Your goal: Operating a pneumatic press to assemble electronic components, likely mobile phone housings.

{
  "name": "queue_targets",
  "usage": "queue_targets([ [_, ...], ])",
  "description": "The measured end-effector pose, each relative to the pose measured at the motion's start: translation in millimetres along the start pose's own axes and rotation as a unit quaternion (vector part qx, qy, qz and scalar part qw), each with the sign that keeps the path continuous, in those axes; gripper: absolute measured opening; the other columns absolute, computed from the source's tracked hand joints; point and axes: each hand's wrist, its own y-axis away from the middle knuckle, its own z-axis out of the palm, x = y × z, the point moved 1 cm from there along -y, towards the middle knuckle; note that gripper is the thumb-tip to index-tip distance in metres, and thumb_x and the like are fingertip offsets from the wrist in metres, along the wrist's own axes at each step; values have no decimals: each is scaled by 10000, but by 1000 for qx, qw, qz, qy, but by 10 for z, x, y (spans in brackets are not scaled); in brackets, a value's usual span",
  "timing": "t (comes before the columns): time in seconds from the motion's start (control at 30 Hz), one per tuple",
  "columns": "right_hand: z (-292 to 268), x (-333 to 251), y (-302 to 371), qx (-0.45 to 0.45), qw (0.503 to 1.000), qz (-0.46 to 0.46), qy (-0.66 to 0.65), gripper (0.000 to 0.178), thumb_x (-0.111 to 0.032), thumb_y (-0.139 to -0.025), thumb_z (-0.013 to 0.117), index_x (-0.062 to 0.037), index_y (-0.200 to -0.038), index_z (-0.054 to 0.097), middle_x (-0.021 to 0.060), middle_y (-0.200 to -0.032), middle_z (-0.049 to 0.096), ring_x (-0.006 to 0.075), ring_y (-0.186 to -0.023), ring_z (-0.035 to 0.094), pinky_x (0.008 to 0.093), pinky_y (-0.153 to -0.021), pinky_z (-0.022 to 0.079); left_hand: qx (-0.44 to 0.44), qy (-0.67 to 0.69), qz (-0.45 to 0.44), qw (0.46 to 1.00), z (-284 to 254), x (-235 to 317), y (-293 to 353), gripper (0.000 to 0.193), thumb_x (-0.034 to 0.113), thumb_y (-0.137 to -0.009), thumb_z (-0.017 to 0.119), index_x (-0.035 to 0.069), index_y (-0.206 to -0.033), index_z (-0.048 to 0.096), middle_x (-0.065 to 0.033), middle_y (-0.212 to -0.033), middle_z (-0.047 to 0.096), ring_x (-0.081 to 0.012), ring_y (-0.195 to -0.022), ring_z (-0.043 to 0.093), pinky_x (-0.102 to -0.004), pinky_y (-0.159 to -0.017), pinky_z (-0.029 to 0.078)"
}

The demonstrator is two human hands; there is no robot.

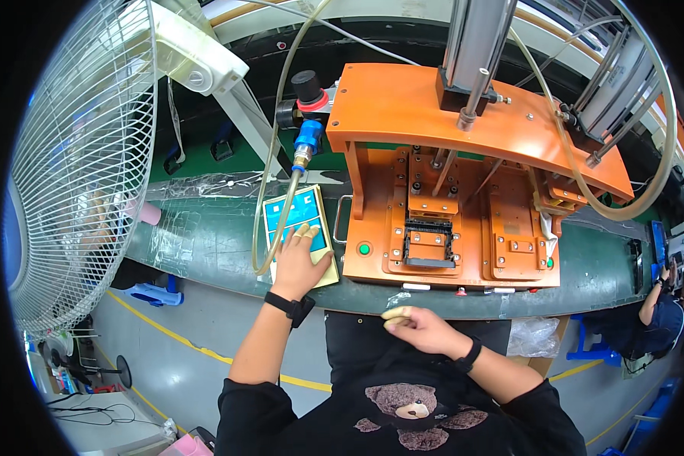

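Note:
My left hand (300, 262) lies with its fingers spread over a control panel (326, 262) that has a blue screen and a pale yellow casing. Yellowish covers sit on some fingertips, and the fingertips rest at the lower part of the screen. Before my body, short of the bench edge, my right hand (425, 332) hangs with loosely bent fingers and no visible object in it. Right of the panel stands an orange pneumatic press (463, 99). A black rectangular frame-like part (431, 261) sits in its left fixture; the right fixture (518, 247) shows bare orange metal.
A clear hose (260, 235) loops down across the panel from a blue fitting (308, 139). At the left looms a large caged fan (91, 152). The green bench (197, 235) ends before me. Far right, another person (657, 319) sits by the bench.

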Motion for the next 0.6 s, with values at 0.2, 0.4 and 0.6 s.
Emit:
queue_targets([
  [0.2,336,-410,-493,-1,962,-191,196,398,-273,-915,646,-30,-1228,605,171,-1134,629,292,-981,635,378,-857,521,9,-4,-36,999,156,68,57,457,273,-764,774,68,-1154,653,-175,-1275,616,-373,-1257,509,-568,-1071,321],
  [0.4,513,-536,-859,-9,902,-236,362,506,-256,-868,650,-57,-1317,527,210,-1372,458,400,-1079,584,443,-939,497,65,129,-28,989,117,-100,-69,188,139,-787,744,25,-935,726,-183,-1060,703,-358,-1058,647,-388,-937,495],
  [0.6,546,-510,-986,19,884,-183,430,597,-236,-837,664,-46,-1368,467,225,-1397,424,406,-1093,583,457,-908,514,68,349,-261,898,-300,-1338,-385,153,147,-864,709,25,-955,725,-56,-900,715,-119,-837,654,-272,-738,511],
])
